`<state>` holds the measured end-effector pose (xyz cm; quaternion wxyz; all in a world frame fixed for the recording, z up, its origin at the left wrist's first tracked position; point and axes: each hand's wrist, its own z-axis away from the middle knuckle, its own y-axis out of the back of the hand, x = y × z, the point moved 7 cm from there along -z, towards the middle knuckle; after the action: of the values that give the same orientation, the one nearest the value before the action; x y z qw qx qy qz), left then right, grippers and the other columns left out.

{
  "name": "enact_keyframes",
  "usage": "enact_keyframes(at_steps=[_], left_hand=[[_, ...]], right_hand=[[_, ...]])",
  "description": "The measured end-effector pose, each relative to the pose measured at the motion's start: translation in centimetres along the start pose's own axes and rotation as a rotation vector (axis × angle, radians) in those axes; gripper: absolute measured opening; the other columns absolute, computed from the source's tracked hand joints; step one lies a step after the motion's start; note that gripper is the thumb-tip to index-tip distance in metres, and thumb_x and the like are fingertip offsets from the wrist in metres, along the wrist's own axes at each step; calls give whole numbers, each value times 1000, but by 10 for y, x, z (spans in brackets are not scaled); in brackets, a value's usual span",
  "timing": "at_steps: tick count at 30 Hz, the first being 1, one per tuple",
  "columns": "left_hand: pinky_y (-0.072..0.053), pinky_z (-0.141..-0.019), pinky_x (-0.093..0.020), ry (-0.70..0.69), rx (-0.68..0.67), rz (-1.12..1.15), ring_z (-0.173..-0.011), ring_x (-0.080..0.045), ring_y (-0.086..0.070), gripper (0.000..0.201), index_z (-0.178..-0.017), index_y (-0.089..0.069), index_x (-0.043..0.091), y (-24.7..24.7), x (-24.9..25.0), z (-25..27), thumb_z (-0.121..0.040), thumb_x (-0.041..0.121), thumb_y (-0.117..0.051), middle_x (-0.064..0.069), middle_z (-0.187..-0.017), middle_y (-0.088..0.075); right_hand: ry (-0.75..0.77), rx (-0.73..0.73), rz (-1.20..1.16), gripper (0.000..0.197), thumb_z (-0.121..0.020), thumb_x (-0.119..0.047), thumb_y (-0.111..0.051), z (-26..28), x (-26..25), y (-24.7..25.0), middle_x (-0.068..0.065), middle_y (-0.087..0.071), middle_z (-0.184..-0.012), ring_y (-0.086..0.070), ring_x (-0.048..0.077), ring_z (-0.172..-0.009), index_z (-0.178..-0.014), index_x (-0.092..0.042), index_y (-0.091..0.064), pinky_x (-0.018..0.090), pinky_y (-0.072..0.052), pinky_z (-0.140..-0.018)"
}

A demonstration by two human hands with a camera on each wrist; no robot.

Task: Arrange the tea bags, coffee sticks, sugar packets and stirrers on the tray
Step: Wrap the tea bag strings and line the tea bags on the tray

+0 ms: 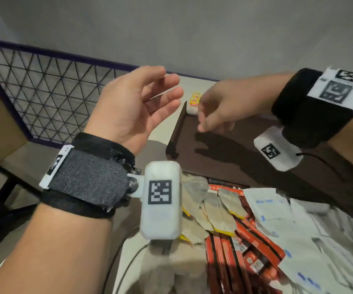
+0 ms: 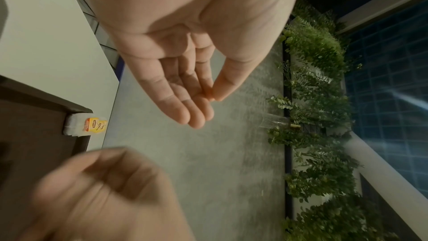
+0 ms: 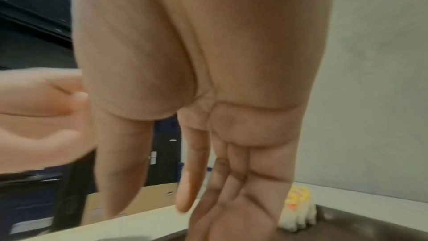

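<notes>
Dark brown tray (image 1: 224, 162) on pale tabletop (image 1: 167, 124), mostly bare. Small stack of tea bags (image 1: 193, 103) w/ yellow tags sits in tray's far-left corner, tags leaning against/over the rim; same stack seen from left wrist cam (image 2: 76, 126) and right wrist cam (image 3: 298, 213), pressed into corner.

Left hand (image 1: 137, 105): raised above table left of tray, palm facing inward, fingers (image 2: 185, 109) straight and close together, thumb tip near them. Holds nothing. Not touching tray or stack.

Right hand (image 1: 218, 109): over tray's far end, just right of the stack. Fingers (image 3: 245, 180) extended downward, loosely together, thumb apart. Motion-blurred in head view, so contact w/ stack hard to judge; appears clear of it, nothing held as far as visible.

Supply pile near edge, closest to camera:
- loose tea bags (image 1: 211, 206), greyish, overlapping, some yellow tags showing
- coffee sticks (image 1: 235, 251), red/orange w/ black, fanned under and beside the tea bags
- sugar packets (image 1: 277, 217), white w/ blue print, right of sticks, overlapping
- further white paper items at far right, prob. stirrers, too blurred to confirm.

Bkgd: purple-framed wire mesh panel (image 1: 50, 88) at left, grey wall behind.
</notes>
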<state>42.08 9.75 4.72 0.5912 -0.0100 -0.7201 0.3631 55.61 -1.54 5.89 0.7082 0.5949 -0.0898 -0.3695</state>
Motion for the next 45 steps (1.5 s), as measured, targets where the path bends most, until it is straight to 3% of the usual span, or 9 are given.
enact_keyframes(at_steps=[4, 10, 13, 19, 27, 31, 34, 40, 45], left_hand=[[-58, -69, -24, 4, -15, 1, -70, -15, -71, 6, -101, -59, 12, -4, 0, 3, -97, 15, -61, -3, -82, -74], [-58, -69, -26, -10, -23, -12, -72, -16, -72, 5, -97, -58, 14, -9, 2, 9, -96, 16, -63, -3, -85, -75], [-58, -69, -26, -12, -30, -23, -72, -16, -72, 5, -96, -58, 15, -12, 1, 11, -96, 16, -63, -2, -84, -75], [-59, -70, -26, -14, -22, -44, -72, -16, -72, 5, -92, -60, 15, -13, 0, 13, -96, 17, -63, -2, -84, -75], [-59, -70, -27, -17, -34, -61, -73, -18, -72, 4, -92, -62, 15, -16, -1, 14, -96, 17, -63, -3, -86, -75], [-59, -69, -27, -13, -42, -71, -73, -17, -72, 4, -93, -61, 15, -19, -3, 15, -96, 17, -63, -2, -85, -75], [-59, -69, -27, -7, -52, -77, -72, -17, -72, 4, -94, -61, 16, -21, -4, 16, -95, 18, -64, -2, -86, -76], [-59, -66, -26, 1, -57, -75, -70, -18, -72, 6, -97, -61, 14, -24, -5, 17, -95, 18, -65, -3, -86, -76], [-59, -65, -27, 18, -93, -92, -71, -19, -71, 7, -99, -61, 13, -30, -9, 21, -95, 17, -65, -5, -87, -76]], right_hand=[[25, -289, 202, 44, -71, -68, -76, 80, -18, -42, -7, -75, -84, -70, 9, -76, -91, -29, -72, 27, -57, -68], [50, -191, 299, 73, -57, -93, -63, 132, -23, -82, -21, -60, -101, -61, 2, -89, -109, -44, -53, 30, -58, -76], [106, -84, 304, 62, -70, -86, -61, 141, -28, -88, -20, -48, -105, -53, 4, -97, -112, -45, -40, 30, -55, -78], [157, 91, 189, 24, -91, -59, -59, 142, -28, -79, -16, -57, -86, -60, 4, -79, -91, -36, -53, 26, -54, -66], [168, 71, 148, 36, -86, -71, -55, 139, -22, -77, -17, -65, -87, -62, -1, -81, -99, -38, -62, 23, -52, -68], [150, 98, 171, 25, -94, -57, -59, 135, -22, -77, -16, -63, -81, -62, 2, -75, -87, -33, -61, 22, -48, -61], [137, 73, 190, 21, -93, -54, -62, 132, -22, -83, -16, -61, -86, -63, 5, -79, -93, -34, -57, 29, -56, -67], [127, 96, 208, 3, -98, -34, -58, 126, -24, -84, -13, -60, -85, -62, 8, -78, -95, -34, -57, 30, -55, -64], [107, 169, 93, 12, -89, -18, -67, 124, -14, -61, -9, -67, -77, -64, 5, -70, -86, -29, -64, 36, -57, -66]])
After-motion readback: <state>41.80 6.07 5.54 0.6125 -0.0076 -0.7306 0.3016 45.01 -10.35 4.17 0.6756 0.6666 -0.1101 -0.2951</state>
